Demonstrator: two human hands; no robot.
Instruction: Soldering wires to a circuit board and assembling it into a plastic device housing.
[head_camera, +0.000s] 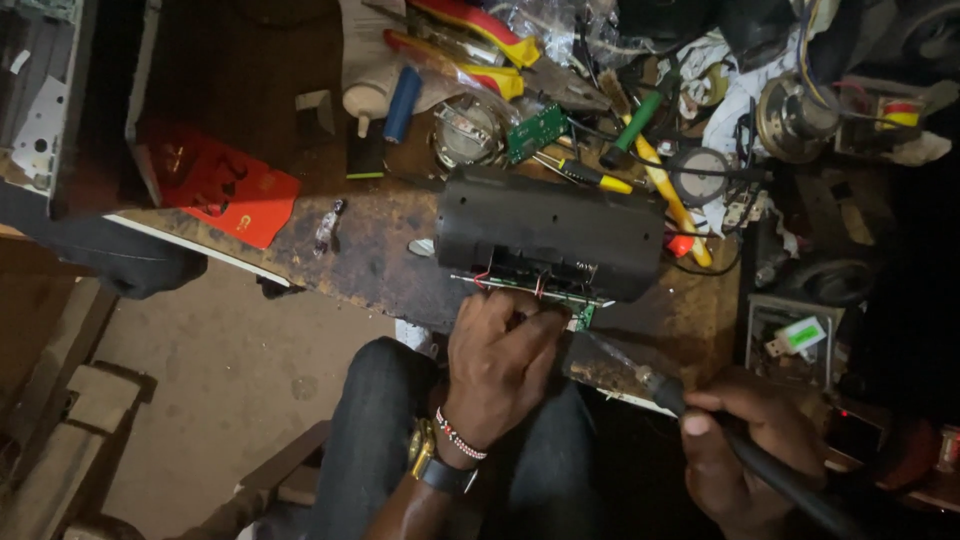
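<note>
Two hands work nearest the camera: the right hand (745, 440) wraps a soldering iron (640, 375), fingers curled tight, and the left hand (500, 360) pinches the green circuit board (585, 315) at the black speaker casing (550, 232). Beyond that casing lie screwdrivers (640, 150).

Dim light, worn cluttered wooden workbench (370, 255) above a dusty concrete floor (215, 375).
</note>
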